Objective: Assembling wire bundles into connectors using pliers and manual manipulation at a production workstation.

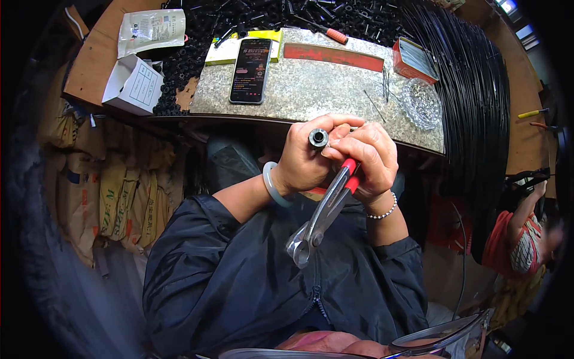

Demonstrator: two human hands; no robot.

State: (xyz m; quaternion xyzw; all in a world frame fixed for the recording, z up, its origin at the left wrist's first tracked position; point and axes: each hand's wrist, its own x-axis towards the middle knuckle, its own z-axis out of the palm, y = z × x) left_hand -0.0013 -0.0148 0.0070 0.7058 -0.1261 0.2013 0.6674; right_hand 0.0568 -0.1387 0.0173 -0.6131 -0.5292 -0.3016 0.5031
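My left hand (293, 157) is closed round a short black tube (318, 139), whose round open end faces up. My right hand (375, 157) grips a pair of cutting pliers (335, 206) by the red handles, with the metal jaws hanging down toward my chest. Both hands meet just off the near edge of the table. The right thumb and fingertips press close beside the tube; whether they pinch something small there is hidden.
On the speckled tabletop (335, 90) lie a phone (250, 72), a red strip (333, 57), a red-rimmed tin (415, 60) and a clear dish (422, 103) of small metal pieces. Black parts (359, 21) heap behind; long black rods (472, 90) lie right. Another person (520, 239) sits at right.
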